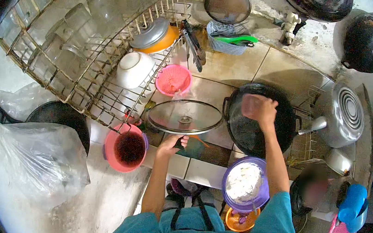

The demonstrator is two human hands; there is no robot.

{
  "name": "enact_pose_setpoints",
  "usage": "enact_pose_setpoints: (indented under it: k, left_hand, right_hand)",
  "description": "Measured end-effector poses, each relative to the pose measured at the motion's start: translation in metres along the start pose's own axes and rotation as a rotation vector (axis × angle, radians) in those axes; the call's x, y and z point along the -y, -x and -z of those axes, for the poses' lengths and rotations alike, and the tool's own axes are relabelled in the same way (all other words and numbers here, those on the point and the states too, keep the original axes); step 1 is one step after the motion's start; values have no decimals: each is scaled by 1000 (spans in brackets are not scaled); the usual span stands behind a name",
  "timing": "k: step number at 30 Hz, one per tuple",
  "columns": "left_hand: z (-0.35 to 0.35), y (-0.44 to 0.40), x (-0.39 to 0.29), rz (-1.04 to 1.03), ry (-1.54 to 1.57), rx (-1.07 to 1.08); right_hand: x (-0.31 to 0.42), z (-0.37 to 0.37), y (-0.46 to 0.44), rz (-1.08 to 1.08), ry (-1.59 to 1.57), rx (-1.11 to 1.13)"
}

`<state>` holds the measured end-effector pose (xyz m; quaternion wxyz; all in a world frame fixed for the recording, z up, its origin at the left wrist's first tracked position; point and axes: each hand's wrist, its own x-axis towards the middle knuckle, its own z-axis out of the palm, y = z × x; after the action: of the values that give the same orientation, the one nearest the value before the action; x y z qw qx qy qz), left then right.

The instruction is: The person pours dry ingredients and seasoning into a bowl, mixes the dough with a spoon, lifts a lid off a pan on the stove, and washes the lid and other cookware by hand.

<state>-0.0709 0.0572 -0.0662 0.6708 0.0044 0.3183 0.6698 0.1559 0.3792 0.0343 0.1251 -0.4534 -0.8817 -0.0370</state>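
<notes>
My left hand (174, 146) is closed at the near rim of a glass lid (168, 114) with a metal edge, which is held tilted above the tiled counter. Something small and black shows between its fingers. Inside the outline of a large black wok (245, 130), my right hand (265, 110) grips a pinkish see-through cup (251, 106). What the cup contains cannot be made out. Just beyond the lid sits a pink plastic strainer (173, 80). Closer to my body, between the wok and me, stands a purple tub (244, 182) filled with something white.
A wire dish rack (101, 92) with glass jars and bowls fills the upper left. A red bucket (125, 148) holds dark liquid. At right lies an upturned metal pot (342, 116); an orange basket (242, 219) is low by my body. A tap (291, 28) is on the wall.
</notes>
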Motion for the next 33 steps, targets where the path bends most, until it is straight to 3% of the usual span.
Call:
enact_pose_setpoints:
  k: [2, 3, 5, 8, 10, 12, 13, 14, 16, 19, 22, 25, 33]
  left_hand:
    - [-19, 6, -7, 17, 80, -9]
    - [-21, 5, -9, 36, 129, 10]
    - [-36, 9, -11, 58, 233, 12]
    - [-48, 8, -10, 89, 322, 28]
    - [-60, 10, -13, 113, 307, 66]
    - [-65, 9, -15, 146, 316, 66]
    - [-67, 6, -15, 159, 368, 76]
    - [-70, 3, -15, 192, 434, 71]
    - [-80, -3, -17, 255, 567, 63]
    - [-95, -8, -12, 313, 833, 236]
    - [-110, -8, -3, 376, 1086, 414]
    - [-127, -6, 8, 428, 1234, 541]
    - [-122, -10, 20, 443, 1050, 514]
  right_hand:
    - [-44, -19, 11, -220, -106, 15]
    - [-50, -9, 21, -225, -24, 76]
    - [-96, -63, 25, -491, -140, 44]
    - [-81, -11, 50, -415, -167, 308]
    - [-107, -56, 57, -391, -310, 291]
    - [-110, -62, 69, -294, -242, 321]
    - [-106, -65, 75, -358, -230, 193]
    - [-112, -61, 83, -393, -433, 258]
    - [-82, 13, 96, -450, -843, 373]
    - [-69, 31, 112, -284, -1022, 317]
    - [-40, 49, 126, -362, -1141, 447]
    - [2, 51, 136, -241, -1237, 503]
    - [134, 62, 124, -255, -1359, 630]
